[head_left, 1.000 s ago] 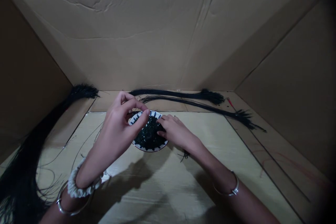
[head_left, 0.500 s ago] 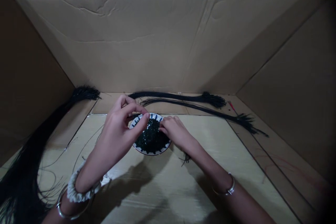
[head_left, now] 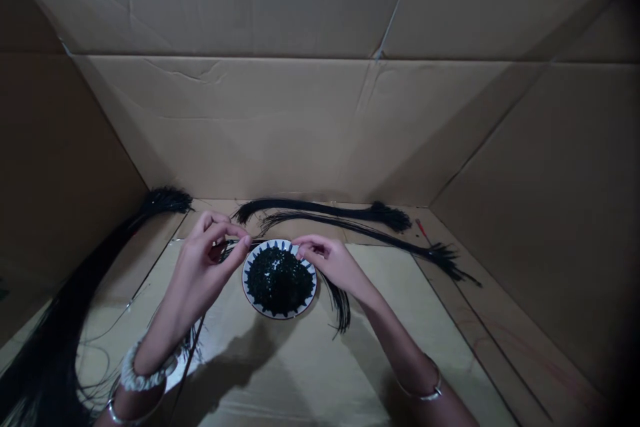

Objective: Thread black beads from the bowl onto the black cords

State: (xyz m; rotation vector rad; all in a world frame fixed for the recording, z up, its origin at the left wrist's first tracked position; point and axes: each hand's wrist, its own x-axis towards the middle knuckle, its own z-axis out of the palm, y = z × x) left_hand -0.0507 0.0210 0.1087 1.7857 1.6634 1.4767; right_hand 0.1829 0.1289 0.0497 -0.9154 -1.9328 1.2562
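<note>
A small white plate with a blue-patterned rim (head_left: 313, 293) holds a heap of tiny dark beads (head_left: 279, 280). My left hand (head_left: 203, 270) is left of the plate, thumb and index finger pinched on a thin dark strand. At the plate's upper right edge, my right hand (head_left: 333, 263) has its fingers closed near the rim; what they hold is too small to name. Below my right hand hangs a dark fringe of threads (head_left: 342, 307). More dark threads show behind my left hand and forearm.
Two long black thread bundles (head_left: 320, 208) lie behind the plate. A larger black bundle (head_left: 65, 307) runs down the left side. Near the right end of the bundles is a small red tool (head_left: 421, 227). Cardboard walls (head_left: 280, 147) stand at the back and both sides.
The view has tilted up. My right hand has moved from over the beads to the plate's upper edge, and my left hand has drawn left off the plate. More of the hanging fringe shows.
</note>
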